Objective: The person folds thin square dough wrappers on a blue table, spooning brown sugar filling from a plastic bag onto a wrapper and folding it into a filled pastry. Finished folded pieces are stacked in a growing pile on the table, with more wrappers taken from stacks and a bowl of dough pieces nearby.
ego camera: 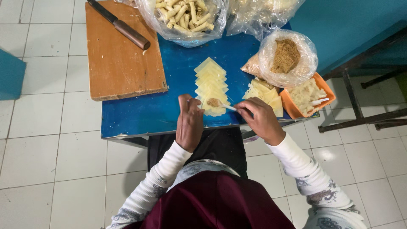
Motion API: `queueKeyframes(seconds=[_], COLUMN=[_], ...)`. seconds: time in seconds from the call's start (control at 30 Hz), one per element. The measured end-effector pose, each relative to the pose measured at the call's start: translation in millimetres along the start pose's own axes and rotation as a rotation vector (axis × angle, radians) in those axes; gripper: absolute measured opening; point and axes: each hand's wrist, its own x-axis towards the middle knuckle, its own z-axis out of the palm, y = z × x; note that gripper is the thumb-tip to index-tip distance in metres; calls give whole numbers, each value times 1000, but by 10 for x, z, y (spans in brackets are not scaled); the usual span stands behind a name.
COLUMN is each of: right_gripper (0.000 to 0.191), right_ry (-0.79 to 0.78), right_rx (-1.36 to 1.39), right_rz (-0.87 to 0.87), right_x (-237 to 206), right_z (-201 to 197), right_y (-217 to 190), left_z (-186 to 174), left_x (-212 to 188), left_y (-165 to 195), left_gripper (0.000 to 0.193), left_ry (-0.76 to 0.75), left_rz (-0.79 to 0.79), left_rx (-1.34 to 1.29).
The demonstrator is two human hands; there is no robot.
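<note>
Wrappers in an overlapping row on the blue table, blob of filling on the nearest | right hand pinching a white spoon over it | left hand loosely curled beside, gripping nothing I can see | orange tub, bagged crumbs, cutting board with knife further out

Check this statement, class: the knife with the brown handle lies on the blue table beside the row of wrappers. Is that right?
Not quite. The head view shows the knife lying on the wooden cutting board, which sits on the blue table to the left of the row of wrappers.
</note>
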Motion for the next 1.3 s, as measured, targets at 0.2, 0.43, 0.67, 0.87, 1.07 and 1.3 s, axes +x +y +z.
queueKeyframes(seconds=[0.2, 0.43, 0.67, 0.87, 1.07, 1.3], right_gripper=[16, 28, 30, 23, 8, 19], right_ry=[25, 73, 100, 165, 454, 539], right_rx=[-320, -409, -497, -498, -589, -815], right_rz=[-329, -463, -491, -402, -52, -43], right_x=[34, -36, -83, -182, -303, 122], right_z=[-87, -103, -89, -156, -693, -740], right_y=[15, 28, 56, 125, 531, 653], left_z=[55, 61, 77, 108, 102, -42], left_x=[20, 48, 84, 104, 139, 99], left_y=[-56, 23, 20, 2, 24, 15], left_gripper=[10, 11, 13, 15, 19, 48], left_ry=[-43, 59, 49, 28, -90, -216], left_rz=[65, 77, 103, 51, -27, 103], left_rx=[124, 134, 167, 64, -61, -85])
